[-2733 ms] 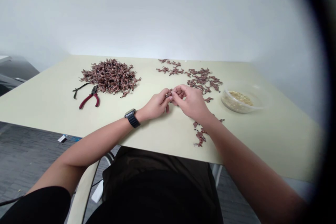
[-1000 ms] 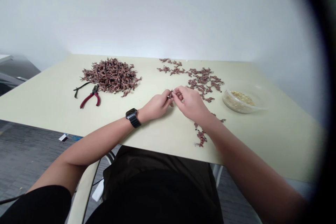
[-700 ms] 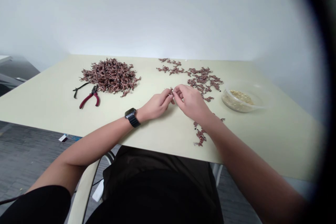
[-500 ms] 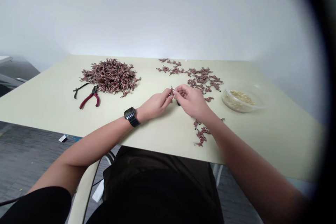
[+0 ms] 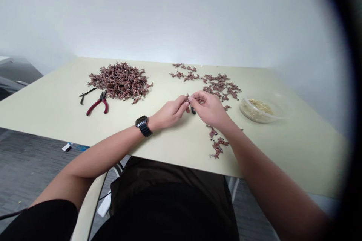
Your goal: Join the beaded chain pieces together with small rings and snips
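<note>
A small reddish-brown beaded piece (image 5: 187,99) is held up above the middle of the surface (image 5: 294,150), pinched between the fingertips of the left hand (image 5: 169,110) and the right hand (image 5: 207,109). Both grips are closed to a narrow pinch, with thumb set against fingers, and the two hands are nearly touching around the piece. A short dark end (image 5: 193,111) is seen just below the fingers of the right hand; whether it belongs to the held piece cannot be told. A black watch (image 5: 143,126) is worn on the left wrist.

Off to the left, a large heap of beaded pieces (image 5: 120,84) is piled on the surface. Red-handled pliers (image 5: 97,106) are laid just in front of it, with a thin black cord (image 5: 88,94) beside them. Looser pieces (image 5: 217,84) are scattered beyond the right hand, and a shorter run of pieces (image 5: 217,145) lies below the right wrist, toward the near edge. A clear plastic bowl (image 5: 245,106) holding pale golden bits (image 5: 261,106) is placed farther right, well apart from the hands.
</note>
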Tool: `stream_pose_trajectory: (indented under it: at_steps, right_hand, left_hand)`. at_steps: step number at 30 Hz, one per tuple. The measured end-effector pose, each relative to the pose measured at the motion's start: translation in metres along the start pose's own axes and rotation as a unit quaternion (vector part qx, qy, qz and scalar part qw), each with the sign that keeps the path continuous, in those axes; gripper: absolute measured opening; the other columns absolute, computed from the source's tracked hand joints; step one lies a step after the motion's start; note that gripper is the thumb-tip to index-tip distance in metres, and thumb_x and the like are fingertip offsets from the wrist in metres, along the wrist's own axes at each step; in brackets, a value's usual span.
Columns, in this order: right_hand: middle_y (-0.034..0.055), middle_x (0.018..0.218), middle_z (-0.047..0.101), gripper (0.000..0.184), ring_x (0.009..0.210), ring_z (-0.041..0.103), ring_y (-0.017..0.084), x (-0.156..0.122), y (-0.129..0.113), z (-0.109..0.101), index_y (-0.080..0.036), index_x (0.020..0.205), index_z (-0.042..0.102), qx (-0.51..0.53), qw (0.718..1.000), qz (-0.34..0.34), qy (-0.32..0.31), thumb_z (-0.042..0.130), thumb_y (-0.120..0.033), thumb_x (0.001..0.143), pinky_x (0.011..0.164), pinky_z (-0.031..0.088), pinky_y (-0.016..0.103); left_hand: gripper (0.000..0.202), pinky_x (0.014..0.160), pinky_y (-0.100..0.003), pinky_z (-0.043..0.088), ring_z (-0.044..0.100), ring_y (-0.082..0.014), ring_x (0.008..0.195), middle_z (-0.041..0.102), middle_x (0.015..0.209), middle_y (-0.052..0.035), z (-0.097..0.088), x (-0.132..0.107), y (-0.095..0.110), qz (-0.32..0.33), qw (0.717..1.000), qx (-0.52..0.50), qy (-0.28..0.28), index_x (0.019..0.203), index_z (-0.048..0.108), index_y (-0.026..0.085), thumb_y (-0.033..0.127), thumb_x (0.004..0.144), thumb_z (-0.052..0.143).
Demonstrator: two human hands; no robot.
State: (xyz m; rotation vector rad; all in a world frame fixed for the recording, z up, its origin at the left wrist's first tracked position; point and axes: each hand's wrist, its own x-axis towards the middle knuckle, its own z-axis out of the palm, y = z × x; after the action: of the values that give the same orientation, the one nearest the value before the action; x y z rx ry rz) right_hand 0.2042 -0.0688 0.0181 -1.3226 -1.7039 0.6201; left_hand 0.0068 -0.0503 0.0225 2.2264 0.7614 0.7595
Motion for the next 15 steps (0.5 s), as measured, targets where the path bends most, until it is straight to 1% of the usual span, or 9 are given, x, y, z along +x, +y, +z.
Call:
stream_pose_trajectory:
  at_steps: [2, 6, 11, 13, 15]
  right_hand:
    - [0.0042, 0.079, 0.072, 0.029, 0.066, 0.062, 0.018, -0.0015, -0.0031, -0.0008, -0.022, 0.092, 0.069, -0.023, 1.0, -0.012, 0.009, 0.06, -0.049, 0.099, 0.063, 0.048, 0.032]
    - [0.0024, 0.076, 0.07, 0.023, 0.065, 0.06, 0.017, -0.0033, -0.0093, -0.0019, -0.022, 0.092, 0.068, -0.04, 0.999, -0.03, 0.009, 0.059, -0.042, 0.1, 0.064, 0.046, 0.031]
    - [0.0033, 0.081, 0.072, 0.018, 0.071, 0.064, 0.018, -0.003, -0.0111, -0.0033, -0.023, 0.093, 0.066, -0.056, 0.998, -0.036, -0.001, 0.057, -0.036, 0.101, 0.066, 0.047, 0.031]
    - [0.0037, 0.081, 0.072, 0.016, 0.073, 0.064, 0.019, -0.0029, -0.0108, -0.0041, -0.023, 0.093, 0.065, -0.079, 0.995, -0.055, 0.0, 0.056, -0.034, 0.101, 0.068, 0.046, 0.032]
    - [0.0045, 0.082, 0.071, 0.013, 0.074, 0.063, 0.02, -0.0033, -0.0102, -0.0044, -0.023, 0.093, 0.063, -0.116, 0.989, -0.092, 0.005, 0.055, -0.031, 0.101, 0.071, 0.046, 0.033]
  left_hand:
    - [0.035, 0.076, -0.029, 0.046, 0.064, -0.0146, 0.077, 0.072, 0.094, -0.0058, 0.0002, -0.0001, -0.0003, 0.0, 1.0, -0.001, 0.0, 0.103, 0.05, 0.021, 0.048, 0.112, 0.03]
    - [0.035, 0.076, -0.029, 0.046, 0.064, -0.0145, 0.076, 0.072, 0.096, -0.006, -0.0003, -0.0001, -0.0017, -0.003, 1.0, 0.005, -0.001, 0.106, 0.051, 0.02, 0.047, 0.113, 0.03]
    - [0.034, 0.076, -0.03, 0.046, 0.064, -0.0152, 0.078, 0.072, 0.096, -0.006, -0.0006, 0.0, -0.0022, -0.003, 1.0, 0.009, -0.002, 0.108, 0.052, 0.02, 0.046, 0.113, 0.03]
    - [0.033, 0.076, -0.03, 0.046, 0.064, -0.0155, 0.078, 0.072, 0.095, -0.0059, -0.0003, 0.0001, -0.0017, -0.002, 1.0, 0.01, -0.002, 0.108, 0.052, 0.02, 0.046, 0.112, 0.031]
    - [0.032, 0.075, -0.029, 0.046, 0.064, -0.0155, 0.077, 0.072, 0.094, -0.0059, 0.0001, 0.0001, -0.0017, 0.0, 1.0, 0.011, -0.004, 0.108, 0.052, 0.02, 0.045, 0.112, 0.032]
